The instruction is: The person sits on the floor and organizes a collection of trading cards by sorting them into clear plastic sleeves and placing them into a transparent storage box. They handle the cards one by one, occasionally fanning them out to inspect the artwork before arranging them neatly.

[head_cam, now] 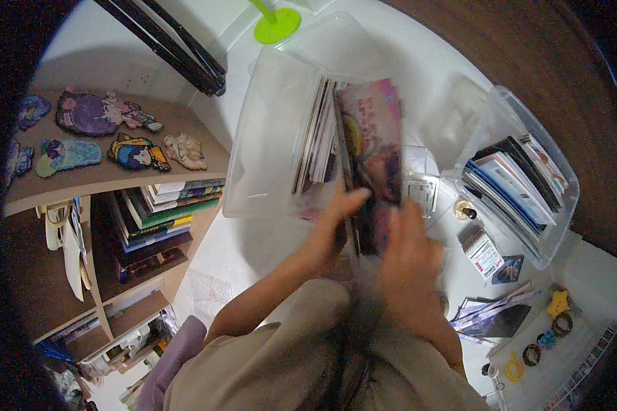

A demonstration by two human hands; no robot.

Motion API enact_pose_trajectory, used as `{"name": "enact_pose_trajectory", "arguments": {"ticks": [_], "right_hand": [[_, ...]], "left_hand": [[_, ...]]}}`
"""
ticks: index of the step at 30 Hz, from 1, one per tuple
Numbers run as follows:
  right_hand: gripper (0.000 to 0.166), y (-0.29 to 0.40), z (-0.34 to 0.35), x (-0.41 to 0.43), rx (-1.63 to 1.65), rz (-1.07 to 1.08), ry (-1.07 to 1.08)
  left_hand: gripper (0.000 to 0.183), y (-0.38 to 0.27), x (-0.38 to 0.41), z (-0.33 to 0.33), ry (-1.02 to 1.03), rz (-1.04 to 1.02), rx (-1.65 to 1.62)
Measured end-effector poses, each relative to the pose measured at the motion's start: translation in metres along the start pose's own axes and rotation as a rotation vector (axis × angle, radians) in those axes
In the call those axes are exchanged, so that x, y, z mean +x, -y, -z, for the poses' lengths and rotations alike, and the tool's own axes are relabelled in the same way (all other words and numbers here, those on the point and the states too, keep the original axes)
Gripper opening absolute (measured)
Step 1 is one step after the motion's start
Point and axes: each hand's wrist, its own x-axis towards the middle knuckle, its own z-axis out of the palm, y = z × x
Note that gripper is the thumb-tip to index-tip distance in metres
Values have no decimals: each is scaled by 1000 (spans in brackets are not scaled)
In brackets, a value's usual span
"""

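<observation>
A pink and dark printed booklet or flat packet point(378, 144) is held upright between my two hands, blurred by motion. My left hand point(334, 226) grips its left edge, thumb across the front. On its right edge rests my right hand point(411, 251), fingers along the side. Just beyond my left hand lies a translucent plastic bin point(267, 138) on its side. A row of thin cards or booklets point(316, 133) stands packed at the bin's right end, beside the held packet. The packet's lower end is partly hidden by my hands.
To the right, another clear bin point(570, 205) holds upright flat items point(514, 180). Near it lie a small white box point(481, 249), loose cards point(493, 318) and small trinkets point(532, 354). A wooden shelf point(195, 138) with figure-shaped pieces point(85, 113) and books point(159, 205) stands left. A green round base point(277, 25) is behind.
</observation>
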Motion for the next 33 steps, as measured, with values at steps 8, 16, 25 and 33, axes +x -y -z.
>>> {"name": "enact_pose_trajectory", "arguments": {"ticks": [8, 16, 25, 33], "right_hand": [[24, -33, 21, 24, 14, -24, -235], [23, -34, 16, 18, 135, -129, -176], [25, -37, 18, 14, 112, -168, -92], [25, -40, 18, 15, 124, -128, -123]], "left_hand": [[25, -91, 27, 59, -214, -244, 670], [31, -96, 51, 42, -474, -703, 1507], [24, -74, 61, 47, -587, -676, 1598], [23, -63, 56, 58, -704, -786, 1615]]}}
